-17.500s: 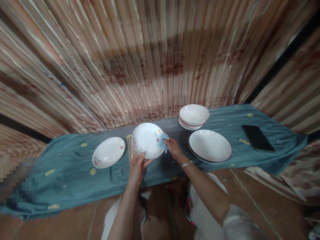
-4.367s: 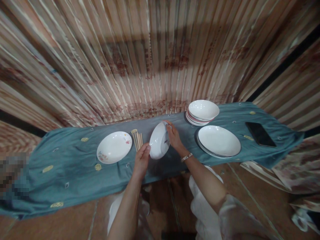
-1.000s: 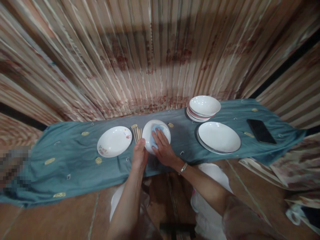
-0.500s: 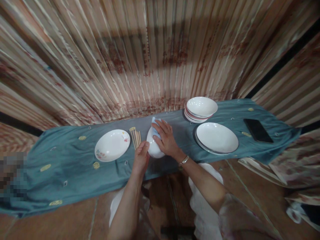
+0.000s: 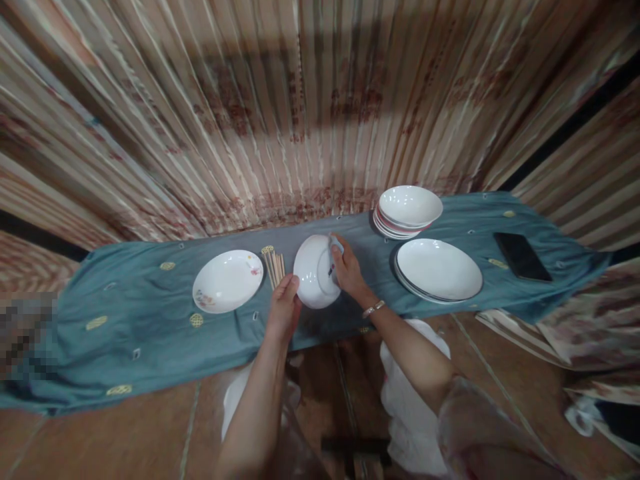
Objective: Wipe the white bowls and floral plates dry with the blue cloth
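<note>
A white bowl (image 5: pixel 309 275) is held up over the middle of the table, tilted so its outside and foot ring face me. My left hand (image 5: pixel 285 299) grips its left rim, thumb on the near side and fingers mostly hidden behind. On the bowl's right side, my right hand (image 5: pixel 349 268) is closed around a light blue cloth (image 5: pixel 337 244), pressing it near the edge. A small dark mark shows on the bowl's base beside those fingers. Just left of the bowl lies a bundle of wooden chopsticks (image 5: pixel 275 268), partly behind my left hand.
A white plate with floral decoration (image 5: pixel 229 282) lies to the left. Stacked bowls (image 5: pixel 411 206) stand at the back right, with stacked white plates (image 5: pixel 440 270) in front of them. A black phone (image 5: pixel 523 257) rests farther right on the green tablecloth (image 5: pixel 165 333). A pleated curtain (image 5: pixel 320 120) hangs behind.
My right hand and the cloth have moved from across the bowl's top to its right edge. The bowl has turned, so its foot ring now shows. My left hand keeps its grip.
</note>
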### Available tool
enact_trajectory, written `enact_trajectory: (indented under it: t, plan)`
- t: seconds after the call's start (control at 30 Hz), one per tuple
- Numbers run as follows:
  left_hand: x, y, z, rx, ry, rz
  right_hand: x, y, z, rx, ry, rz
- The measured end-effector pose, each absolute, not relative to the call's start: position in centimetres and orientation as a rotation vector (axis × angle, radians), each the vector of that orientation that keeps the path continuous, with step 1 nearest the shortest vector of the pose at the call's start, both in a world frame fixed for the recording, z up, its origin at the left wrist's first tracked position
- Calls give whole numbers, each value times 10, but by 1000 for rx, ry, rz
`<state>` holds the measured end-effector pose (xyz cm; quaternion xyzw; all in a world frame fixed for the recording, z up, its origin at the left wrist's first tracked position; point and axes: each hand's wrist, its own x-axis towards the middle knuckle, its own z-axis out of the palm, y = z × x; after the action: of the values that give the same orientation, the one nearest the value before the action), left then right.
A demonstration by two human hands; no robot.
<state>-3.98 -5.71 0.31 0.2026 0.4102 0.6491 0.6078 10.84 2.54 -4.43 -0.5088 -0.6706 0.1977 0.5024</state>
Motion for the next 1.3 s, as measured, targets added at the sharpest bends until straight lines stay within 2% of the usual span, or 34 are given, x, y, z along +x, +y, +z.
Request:
enact_trajectory:
  t: [0.63, 0.93, 1.3]
  plan:
    - [-57, -35, -15, 94, 1020, 1701, 94, -24, -85, -1251, -1675, 557]
    - [-57, -31, -15, 80, 981, 1716, 88, -57, -78, -1125, -2065, 325]
    - [-50, -29, -17, 69, 898, 1658, 78, -51, -67, -1032, -2311, 17]
